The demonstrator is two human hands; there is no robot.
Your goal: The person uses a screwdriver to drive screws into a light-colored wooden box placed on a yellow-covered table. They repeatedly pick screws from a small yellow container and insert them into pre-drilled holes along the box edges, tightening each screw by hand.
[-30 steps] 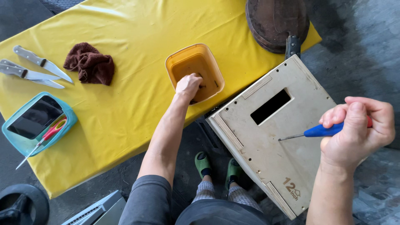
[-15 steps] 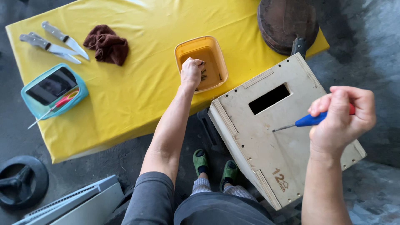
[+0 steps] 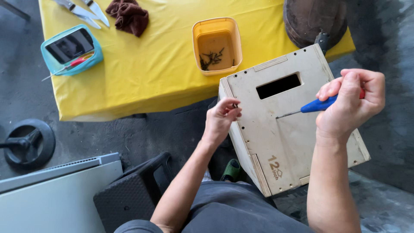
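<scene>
1. Left hand (image 3: 222,117) was at the left edge of the wooden box (image 3: 289,125), thumb and fingertips pinched together on a small dark screw (image 3: 235,105), just beside the row of holes along that edge.
2. Right hand (image 3: 351,103) was closed in a fist around the blue-handled screwdriver (image 3: 317,105). The shaft pointed left and hovered over the box's top panel, tip near the middle, below the slot-shaped cutout (image 3: 278,85).
3. Box stood on the floor between the knees, tilted, its far corner against the yellow table (image 3: 151,64).
4. On the table: orange tub (image 3: 217,45) with more dark screws in the bottom, a brown rag (image 3: 128,15), two knives (image 3: 82,11), a teal tray (image 3: 71,49) with a phone and a red-handled tool in it. A dark round object sat at the far right corner.
5. Step, as I read it: placing a screw for the edge holes. Screw not yet seated, driver not yet engaged.
6. Next move would call for setting the screw tip into one hole and holding it upright, then bringing the driver tip across from mid-panel to the screw head. The two were well apart.
7. Risk: the screw was small and could drop to the floor.
</scene>
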